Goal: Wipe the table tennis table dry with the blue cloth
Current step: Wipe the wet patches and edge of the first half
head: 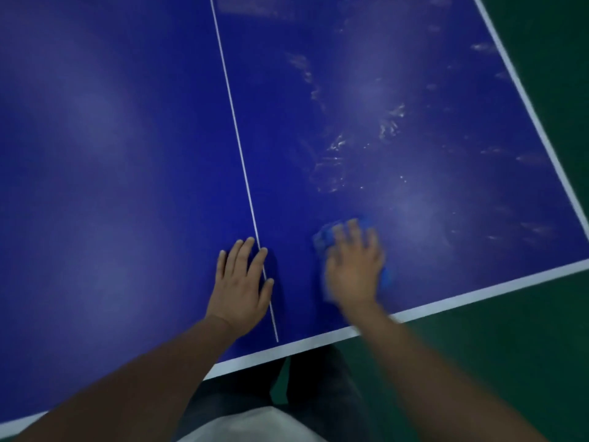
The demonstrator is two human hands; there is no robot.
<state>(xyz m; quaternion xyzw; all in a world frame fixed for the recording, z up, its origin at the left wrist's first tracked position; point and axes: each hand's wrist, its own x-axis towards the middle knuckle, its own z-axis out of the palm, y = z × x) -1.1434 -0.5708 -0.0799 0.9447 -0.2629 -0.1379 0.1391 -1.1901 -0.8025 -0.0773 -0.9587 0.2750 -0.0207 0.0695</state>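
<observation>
Two bare forearms reach forward from the lower edge of the view. Our left forearm (143,371) runs up and to the right to a straight wrist. The left hand (243,279) lies palm down, flat on the table (111,154), with the fingers straight and close together and the thumb set apart to the right. Our right forearm (430,371) runs up and to the left. The right hand (353,266) is palm down with fingers spread, pressing on the blue cloth (322,239). We note that the right hand and wrist are blurred and the left is sharp. The hands lie side by side, apart.
</observation>
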